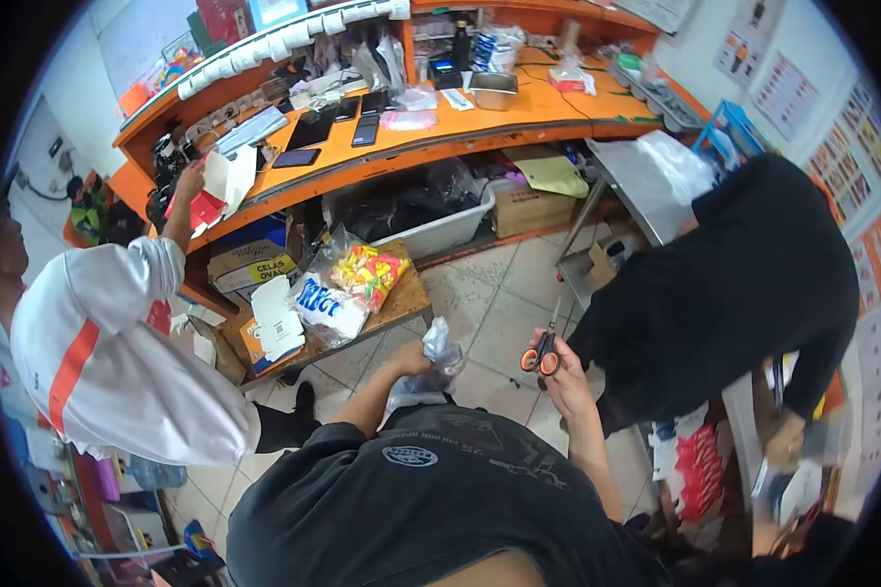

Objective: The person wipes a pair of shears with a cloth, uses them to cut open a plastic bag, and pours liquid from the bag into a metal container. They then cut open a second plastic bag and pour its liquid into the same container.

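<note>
My left hand (411, 359) is closed around the bunched top of a translucent plastic bag (444, 352), which hangs in front of my body. What the bag contains, if anything, I cannot make out. In my right hand (569, 388) is a pair of scissors (545, 354) with black and orange handles, the blades pointing up and away from me. The scissors are apart from the bag. Nearest to my left hand stands a low wooden bench (401, 311) with a clear bag of yellow and red pieces (367, 274) and a white bag with blue lettering (329, 305).
A co-worker in a white shirt (137, 342) reaches over the orange counter (313, 184) at left. Another person in black (734, 293) bends at right, beside a metal table (628, 176). Phones (365, 130) lie on the counter; a white tub (482, 217) stands underneath.
</note>
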The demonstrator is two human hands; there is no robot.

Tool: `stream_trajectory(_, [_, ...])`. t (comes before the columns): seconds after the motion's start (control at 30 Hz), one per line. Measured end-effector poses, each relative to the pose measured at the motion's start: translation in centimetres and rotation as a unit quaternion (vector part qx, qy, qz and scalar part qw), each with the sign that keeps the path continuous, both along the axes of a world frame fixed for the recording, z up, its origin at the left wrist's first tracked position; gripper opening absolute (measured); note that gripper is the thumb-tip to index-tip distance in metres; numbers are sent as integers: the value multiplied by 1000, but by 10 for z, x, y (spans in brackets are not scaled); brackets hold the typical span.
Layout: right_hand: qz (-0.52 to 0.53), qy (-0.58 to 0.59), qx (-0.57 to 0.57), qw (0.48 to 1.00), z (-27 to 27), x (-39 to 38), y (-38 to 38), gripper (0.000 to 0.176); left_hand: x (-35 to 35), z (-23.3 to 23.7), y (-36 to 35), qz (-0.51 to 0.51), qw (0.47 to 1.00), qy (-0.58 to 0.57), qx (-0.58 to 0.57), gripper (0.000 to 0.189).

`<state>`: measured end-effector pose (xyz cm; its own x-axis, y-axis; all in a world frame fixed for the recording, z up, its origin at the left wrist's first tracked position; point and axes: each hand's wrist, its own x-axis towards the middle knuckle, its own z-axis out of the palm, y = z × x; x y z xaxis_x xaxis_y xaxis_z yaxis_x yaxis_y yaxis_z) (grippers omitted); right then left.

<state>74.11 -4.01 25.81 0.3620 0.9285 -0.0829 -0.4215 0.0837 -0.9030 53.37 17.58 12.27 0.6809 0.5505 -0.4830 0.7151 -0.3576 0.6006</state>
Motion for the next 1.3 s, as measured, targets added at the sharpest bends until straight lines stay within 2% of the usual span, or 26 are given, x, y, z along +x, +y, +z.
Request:
stream_trajectory(0.03, [7, -8, -2, 1000, 1, 14, 14, 58, 10, 21, 9, 12, 998, -57, -15, 36])
stream_trajectory(0.07, [18, -7, -6, 1000, 3, 27, 29, 58, 20, 25, 22, 23, 998, -55, -18, 36])
stream_trajectory(0.13, [17, -9, -16, 1000, 8, 53, 64, 56, 38, 28, 48, 96, 973, -210, -28, 28])
stream_trajectory(0.2, [26, -5, -10, 1000, 17, 75, 100, 53, 62, 12, 87, 118, 956, -267, -27, 24])
stream_trajectory(0.23, [24, 16, 4, 1000, 17, 83, 119, 51, 75, 31, 95, 138, 934, -329, -5, 24])
stream_trajectory(0.27, [22, 33, 18, 999, 20, 93, 138, 49, 89, 54, 107, 166, 937, -304, -36, 23])
stream_trajectory(0.33, [14, 29, 37, 999, 23, 116, 176, 47, 122, 75, 143, 172, 933, -315, 2, 21])
stream_trajectory(0.4, [-10, 42, 49, 998, 22, 139, 212, 48, 153, 99, 177, 213, 917, -332, -60, 20])
stream_trajectory(0.43, [-8, 39, 58, 997, 24, 153, 227, 47, 169, 101, 195, 194, 908, -365, -68, 19])
stream_trajectory(0.6, [-73, 13, 46, 996, 34, 215, 288, 46, 262, 129, 273, 116, 925, -352, -86, 20])
stream_trajectory(0.67, [-113, -3, 72, 991, 36, 240, 301, 47, 309, 134, 305, 7, 924, -369, -98, 23])
stream_trajectory(0.77, [-180, -23, 48, 982, 56, 268, 311, 49, 384, 165, 333, -38, 920, -364, -143, 26])
stream_trajectory(0.83, [-240, -41, 67, 968, 59, 292, 316, 47, 436, 179, 344, -38, 892, -427, -145, 26])
stream_trajectory(0.9, [-279, -66, 74, 955, 62, 320, 316, 49, 483, 202, 359, -89, 892, -406, -176, 39])
stream_trajectory(1.0, [-305, -89, 83, 944, 68, 360, 324, 55, 549, 225, 384, -97, 901, -378, -189, 46])
stream_trajectory(1.13, [-311, -105, 64, 942, 54, 423, 359, 52, 653, 193, 445, -119, 873, -402, -248, 56])
stream_trajectory(1.17, [-312, -100, 62, 943, 54, 436, 372, 51, 673, 182, 460, -53, 884, -464, 15, 50])
stream_trajectory(1.2, [-303, -96, 62, 946, 53, 446, 387, 51, 687, 177, 479, 14, 827, -488, 278, 45])
stream_trajectory(1.27, [-301, -83, 81, 947, 57, 468, 417, 51, 704, 186, 531, 75, 803, -472, 355, 46])
stream_trajectory(1.3, [-281, -84, 85, 952, 57, 480, 429, 50, 695, 198, 566, -6, 818, -473, 328, 44])
